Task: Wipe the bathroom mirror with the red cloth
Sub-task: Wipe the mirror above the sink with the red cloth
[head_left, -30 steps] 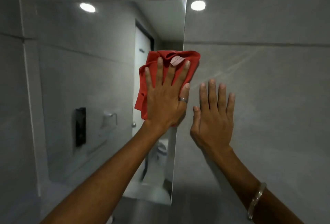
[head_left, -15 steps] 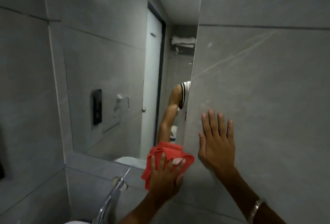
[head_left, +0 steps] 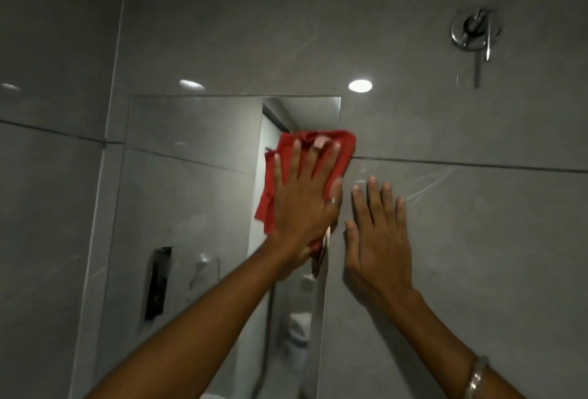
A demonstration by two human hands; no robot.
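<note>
Near the frame's centre, pressing the red cloth (head_left: 342,150) flat against the mirror (head_left: 191,191) by its right edge with left hand (head_left: 305,204) fingers spread, right hand (head_left: 377,239) splayed empty on the wall (head_left: 477,239) alongside, risking the cloth sliding off the glass onto tile.

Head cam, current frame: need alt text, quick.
A left hand presses a red cloth flat against the upper right part of a wall mirror. The right hand rests open on the grey tile wall beside the mirror's edge; a chrome wall fitting sits upper right.
</note>
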